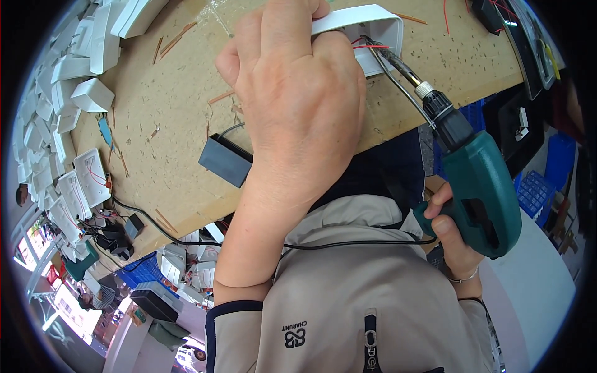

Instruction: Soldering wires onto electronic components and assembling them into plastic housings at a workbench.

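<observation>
My left hand [301,93] is closed on a white plastic housing [388,28] at the top of the view, its fingers wrapped over the rim. A thin red wire [376,46] shows inside the housing. In my right hand [457,242] is a green soldering gun [485,193], gripped by its handle. Its metal tip and a thin curved feed tube [404,87] reach into the housing beside the red wire; whether they touch it, I cannot tell. Close to my left wrist lies a small black box [225,160] with a lead.
White plastic housings [68,68] are heaped along the left of the brown worktop [168,124]. Open shells with red wires [92,177] lie nearer, beside black parts [115,239]. A black cable [323,247] runs across my front to the soldering gun. Dark trays stand at the right.
</observation>
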Demonstrator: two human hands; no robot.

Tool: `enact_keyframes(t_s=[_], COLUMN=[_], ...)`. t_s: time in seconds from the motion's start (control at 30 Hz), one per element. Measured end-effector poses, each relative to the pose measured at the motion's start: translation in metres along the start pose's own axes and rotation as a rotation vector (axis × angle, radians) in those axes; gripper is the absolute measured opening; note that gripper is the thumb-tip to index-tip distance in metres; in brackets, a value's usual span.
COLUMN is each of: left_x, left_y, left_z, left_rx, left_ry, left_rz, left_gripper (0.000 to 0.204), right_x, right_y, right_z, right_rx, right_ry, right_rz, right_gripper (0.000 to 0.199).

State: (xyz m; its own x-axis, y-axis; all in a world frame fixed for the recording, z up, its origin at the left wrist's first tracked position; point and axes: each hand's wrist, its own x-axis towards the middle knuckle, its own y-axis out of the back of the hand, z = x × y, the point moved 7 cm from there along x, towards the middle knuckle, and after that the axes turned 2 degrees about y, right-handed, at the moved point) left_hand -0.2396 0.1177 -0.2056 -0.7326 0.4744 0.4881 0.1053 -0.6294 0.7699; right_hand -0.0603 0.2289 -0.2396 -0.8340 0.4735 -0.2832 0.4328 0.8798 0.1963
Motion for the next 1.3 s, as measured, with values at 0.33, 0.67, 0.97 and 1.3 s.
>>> enact_keyframes(t_s=[0.33,0.67,0.97,1.3], left_x=[-0.001,-0.003,-0.007,-0.015], left_y=[-0.001,0.001,0.001,0.0], left_z=[0.003,0.002,0.0,0.0], left_rx=[0.004,0.009,0.015,0.022], left_ry=[-0.015,-0.035,-0.054,-0.068], left_rz=[0.037,0.062,0.072,0.081], left_gripper=[0.007,0.007,0.008,0.008], right_x=[0.0,0.001,-0.002,-0.002], right_y=[-0.001,-0.001,0.001,0.0], right_z=[-0.008,-0.013,-0.006,-0.006], right_rx=[-0.032,-0.082,-0.047,-0.043], right_ry=[0.092,0.208,0.089,0.089], right_rz=[-0.093,-0.072,-0.122,-0.1], right_gripper=[0.039,0.039,0.058,0.059])
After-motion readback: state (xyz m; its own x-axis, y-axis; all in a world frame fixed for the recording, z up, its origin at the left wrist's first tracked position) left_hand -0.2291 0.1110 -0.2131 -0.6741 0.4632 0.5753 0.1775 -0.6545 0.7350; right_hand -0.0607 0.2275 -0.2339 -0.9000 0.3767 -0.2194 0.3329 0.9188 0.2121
